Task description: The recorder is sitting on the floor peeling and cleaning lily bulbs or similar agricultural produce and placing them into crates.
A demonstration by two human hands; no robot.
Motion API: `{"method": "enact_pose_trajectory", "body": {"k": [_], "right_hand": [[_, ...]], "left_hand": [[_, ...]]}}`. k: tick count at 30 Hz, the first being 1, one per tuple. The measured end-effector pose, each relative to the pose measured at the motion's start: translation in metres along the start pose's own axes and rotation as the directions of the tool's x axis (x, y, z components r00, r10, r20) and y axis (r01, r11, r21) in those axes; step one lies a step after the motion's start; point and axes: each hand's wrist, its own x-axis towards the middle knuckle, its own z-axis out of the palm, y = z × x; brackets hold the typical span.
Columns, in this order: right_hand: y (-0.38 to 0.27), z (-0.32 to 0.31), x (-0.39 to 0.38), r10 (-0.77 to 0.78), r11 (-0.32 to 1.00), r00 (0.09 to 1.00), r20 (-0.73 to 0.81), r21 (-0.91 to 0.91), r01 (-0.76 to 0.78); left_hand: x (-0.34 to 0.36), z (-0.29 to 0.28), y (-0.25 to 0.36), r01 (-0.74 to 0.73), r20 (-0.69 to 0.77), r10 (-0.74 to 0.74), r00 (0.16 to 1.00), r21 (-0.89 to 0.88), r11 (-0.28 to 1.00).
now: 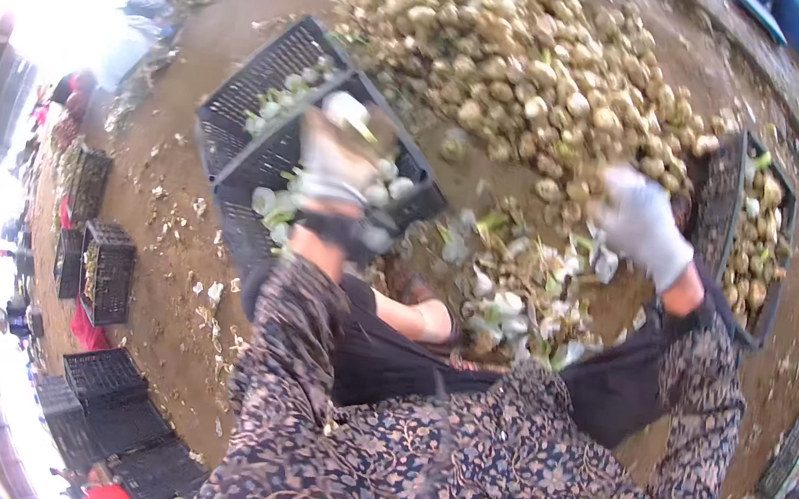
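My left hand [333, 160], in a whitish glove, is over the near compartment of a black plastic crate [217, 140]. A white garlic bulb [345, 111] with a pale green stem is at its fingertips; motion blurs the grip, but the fingers look closed on it. Below the hand lie several cleaned white bulbs [274, 203] with green stems. At the near edge of a large heap of brownish, unpeeled garlic bulbs [506, 57] is my right hand [640, 226], gloved in white. Its fingers are smeared by motion, and whether they hold a bulb cannot be made out.
Between my feet lie peelings and leaf scraps [524, 301]. A second black crate [728, 207], filled with brownish bulbs, stands at the right. More black crates [106, 271] stand at the left, and stacked ones [120, 415] at the lower left. Scraps dot the brown floor [170, 265].
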Motion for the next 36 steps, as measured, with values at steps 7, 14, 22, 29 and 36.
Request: {"method": "enact_pose_trajectory", "body": {"k": [7,14,22,29,36], "right_hand": [[0.044,-0.019,0.024,0.196,0.958,0.831,-0.520,0.284,-0.049],[0.059,-0.057,-0.023,0.367,0.894,0.876,-0.314,0.380,-0.238],[0.076,-0.070,-0.059,0.601,0.710,0.757,-0.257,0.607,-0.357],[0.074,-0.084,-0.070,0.680,0.608,0.678,-0.278,0.731,-0.310],[0.086,-0.091,-0.076,0.383,0.904,0.773,-0.506,0.378,-0.200]], "left_hand": [[0.017,-0.049,-0.103,0.162,0.222,-0.337,0.915,0.564,0.810],[0.006,-0.177,-0.286,0.398,-0.427,0.050,0.903,0.785,-0.474],[-0.191,-0.163,-0.508,0.093,-0.316,-0.521,0.793,0.908,-0.409],[-0.198,-0.092,-0.538,-0.032,-0.048,-0.920,0.389,0.997,-0.066],[0.027,-0.090,-0.450,-0.017,0.066,0.155,0.986,0.955,-0.296]]}}
